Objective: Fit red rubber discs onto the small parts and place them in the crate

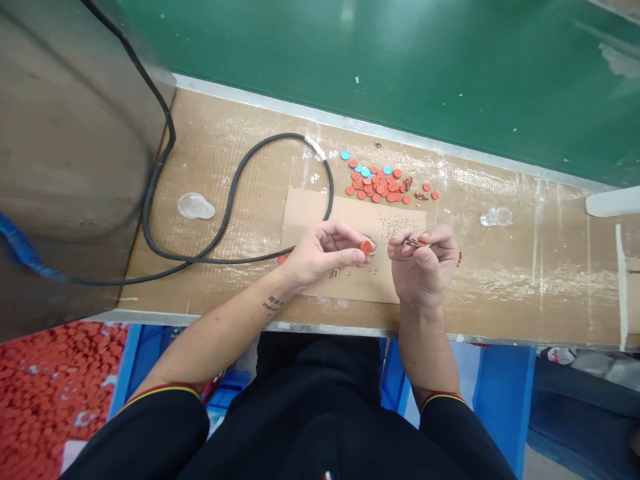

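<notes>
At the far left stands a grey metal housing (65, 133). One black cable (227, 200) runs down from it and loops across the cardboard-covered tabletop (525, 280). Below the table edge lies a tray heaped with red discs (47, 387), too many to count. Beside the cable loop lies one clear plastic cap (195, 205). Further right, the left hand (317, 257) rests over a loose cardboard sheet (310, 207), its thumb and fingertips pinched narrowly around a single red disc (365, 247), which is held just above the sheet and close to the other hand. The disc looks small, flat and very light. It is probably rubbery or plastic and stiff enough to keep its shape, but it would slip easily from a loose grip, so the rim, held between thumb and forefinger, seems the surest place to take it. The right hand (425, 267) is curled tight, pinching a small metal piece (414, 243) whose exact form is too small to tell. Behind the hands lies a scattered pile of discs (380, 183), roughly two dozen red and about four blue. To the right sit one more clear plastic bit (497, 217) and a white object (613, 201) at the edge. A green surface (400, 67) runs along the back.
</notes>
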A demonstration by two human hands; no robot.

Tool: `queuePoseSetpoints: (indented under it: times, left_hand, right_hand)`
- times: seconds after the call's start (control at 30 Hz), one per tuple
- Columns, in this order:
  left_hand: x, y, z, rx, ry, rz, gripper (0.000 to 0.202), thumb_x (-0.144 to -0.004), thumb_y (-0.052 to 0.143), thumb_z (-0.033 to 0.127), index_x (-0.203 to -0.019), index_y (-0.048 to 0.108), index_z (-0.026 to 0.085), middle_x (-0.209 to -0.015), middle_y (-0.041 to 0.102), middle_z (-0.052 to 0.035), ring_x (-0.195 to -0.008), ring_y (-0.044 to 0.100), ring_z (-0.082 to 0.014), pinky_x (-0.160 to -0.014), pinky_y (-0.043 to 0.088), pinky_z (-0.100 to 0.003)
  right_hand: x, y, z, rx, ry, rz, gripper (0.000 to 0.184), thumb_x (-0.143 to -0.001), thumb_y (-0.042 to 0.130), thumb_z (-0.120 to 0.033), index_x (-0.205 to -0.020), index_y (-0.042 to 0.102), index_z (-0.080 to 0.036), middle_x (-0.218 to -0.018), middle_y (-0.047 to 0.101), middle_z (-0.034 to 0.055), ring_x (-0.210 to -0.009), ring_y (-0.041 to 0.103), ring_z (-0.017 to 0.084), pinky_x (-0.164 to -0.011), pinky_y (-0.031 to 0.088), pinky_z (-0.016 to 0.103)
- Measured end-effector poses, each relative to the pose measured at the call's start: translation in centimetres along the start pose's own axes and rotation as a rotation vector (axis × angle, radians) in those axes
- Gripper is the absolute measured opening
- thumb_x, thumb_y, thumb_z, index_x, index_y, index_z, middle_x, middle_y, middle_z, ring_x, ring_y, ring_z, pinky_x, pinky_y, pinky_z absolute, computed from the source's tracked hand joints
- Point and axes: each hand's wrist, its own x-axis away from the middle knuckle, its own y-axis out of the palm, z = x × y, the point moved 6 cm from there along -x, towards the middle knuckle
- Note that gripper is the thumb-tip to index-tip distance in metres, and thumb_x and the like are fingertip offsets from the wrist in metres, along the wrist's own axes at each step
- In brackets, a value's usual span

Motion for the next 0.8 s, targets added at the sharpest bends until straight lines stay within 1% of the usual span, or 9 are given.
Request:
queuePoseSetpoints:
  times: [0.07,0.13,0.27,0.33,0.4,0.57,0.67,0.8]
  left_hand:
    - [0.0,0.0,0.1,0.006,0.003,0.003,0.045,-0.066,0.102,0.044,-0.084,0.073,0.015,-0.086,0.081,-0.005,-0.07,0.075,-0.0121,-0.067,0.062,-0.02]
    - [0.0,0.0,0.1,0.014,0.004,0.008,0.044,-0.066,0.102,0.044,-0.083,0.074,0.015,-0.085,0.081,-0.0049,-0.068,0.076,-0.0121,-0.064,0.061,-0.019]
    - [0.0,0.2,0.2,0.048,0.014,0.015,0.041,-0.067,0.102,0.042,-0.08,0.074,0.015,-0.083,0.08,-0.0034,-0.066,0.074,-0.0109,-0.065,0.062,-0.02]
    - [0.0,0.2,0.3,0.062,0.025,0.015,0.04,-0.067,0.102,0.04,-0.079,0.074,0.015,-0.081,0.08,-0.0026,-0.065,0.074,-0.0102,-0.067,0.063,-0.02]
    - [-0.1,0.3,0.3,0.06,0.032,0.014,0.039,-0.066,0.103,0.039,-0.078,0.075,0.015,-0.079,0.079,-0.0027,-0.064,0.073,-0.01,-0.068,0.063,-0.021]
    - [-0.1,0.3,0.5,0.062,0.053,0.009,0.035,-0.067,0.103,0.037,-0.077,0.076,0.016,-0.081,0.081,-0.0037,-0.063,0.072,-0.0088,-0.067,0.063,-0.02]
    - [-0.2,0.3,0.5,0.072,0.065,0.007,0.031,-0.067,0.102,0.034,-0.077,0.078,0.016,-0.08,0.08,-0.0028,-0.062,0.071,-0.0082,-0.067,0.063,-0.019]
    - [-0.2,0.3,0.4,0.071,0.068,0.007,0.031,-0.067,0.102,0.034,-0.076,0.078,0.017,-0.08,0.08,-0.0027,-0.061,0.07,-0.0078,-0.068,0.063,-0.02]
  right_hand:
    - [0.0,-0.1,-0.1,0.014,-0.029,-0.002,0.027,-0.082,0.094,-0.045,-0.086,0.072,-0.03,-0.062,0.071,-0.0081,-0.068,0.075,0.014,-0.051,0.056,0.02]
    - [0.2,0.0,-0.4,0.063,-0.088,-0.025,0.022,-0.084,0.092,-0.041,-0.09,0.074,-0.03,-0.069,0.074,-0.0067,-0.074,0.078,0.015,-0.057,0.061,0.023]
    - [0.9,0.9,-1.4,0.244,-0.272,-0.067,0.014,-0.091,0.087,-0.031,-0.099,0.075,-0.029,-0.083,0.078,-0.0029,-0.083,0.08,0.018,-0.071,0.069,0.031]
    - [1.2,1.5,-1.8,0.315,-0.353,-0.088,0.013,-0.093,0.083,-0.025,-0.103,0.075,-0.029,-0.085,0.078,-0.0022,-0.084,0.081,0.018,-0.072,0.07,0.033]
    - [1.4,2.0,-2.0,0.371,-0.4,-0.116,0.014,-0.095,0.079,-0.021,-0.106,0.074,-0.029,-0.087,0.078,-0.0022,-0.084,0.082,0.019,-0.072,0.071,0.034]
    - [1.5,2.4,-2.1,0.451,-0.444,-0.165,0.017,-0.096,0.077,-0.019,-0.109,0.072,-0.029,-0.089,0.078,-0.0021,-0.083,0.083,0.02,-0.069,0.072,0.034]
    - [1.6,2.3,-2.1,0.442,-0.446,-0.176,0.021,-0.095,0.078,-0.016,-0.111,0.074,-0.029,-0.09,0.079,-0.0014,-0.085,0.083,0.02,-0.071,0.073,0.034]
    - [1.7,2.3,-2.0,0.426,-0.441,-0.179,0.026,-0.093,0.079,-0.013,-0.113,0.075,-0.028,-0.091,0.08,-0.0008,-0.086,0.083,0.021,-0.073,0.073,0.035]
